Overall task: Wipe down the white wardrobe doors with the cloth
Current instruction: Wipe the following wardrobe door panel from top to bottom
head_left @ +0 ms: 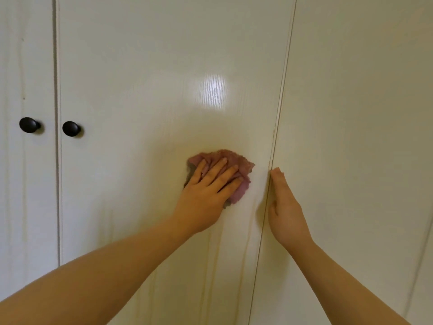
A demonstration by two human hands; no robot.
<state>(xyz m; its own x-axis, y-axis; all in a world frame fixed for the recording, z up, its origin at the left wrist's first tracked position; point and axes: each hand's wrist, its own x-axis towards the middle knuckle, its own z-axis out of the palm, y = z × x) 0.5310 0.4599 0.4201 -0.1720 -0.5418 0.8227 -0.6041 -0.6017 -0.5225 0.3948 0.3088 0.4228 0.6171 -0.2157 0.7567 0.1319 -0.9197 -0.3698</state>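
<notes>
**Cloth pressed to the middle door, free hand at the seam**

Head view. The pink cloth [242,166] lies bunched against the middle door [152,78], low on its right side and near the seam [280,109] that divides it from the right panel [351,113]. The left hand [206,186] covers most of it.

The cloth is pressed, not gripped, so a quick or light stroke could probably let it slip from under the palm and drop. Loose folds stick out above and to the right of the fingers. On a stroke toward the seam they could run into the right hand [285,207], which sits right there. If that door shifts under pressure, fingers at the seam risk a nip. Far to the left, two dark knobs [71,129] flank the gap to the left door [25,184]. A wide sweep could snag the cloth on them. A patch of glare [213,92] above the cloth hides the surface, so a missed area there would be hard to spot.

The left arm reaches in bare from the lower left, wrist straight. Its fingers are straight and spread, pointing up and to the right, with the palm flat on the cloth. The right arm comes from the lower right. Its hand stands edge-on along the seam, fingers straight and pressed together, pointing up. Whether its fingertips hook the door's edge cannot be told.
</notes>
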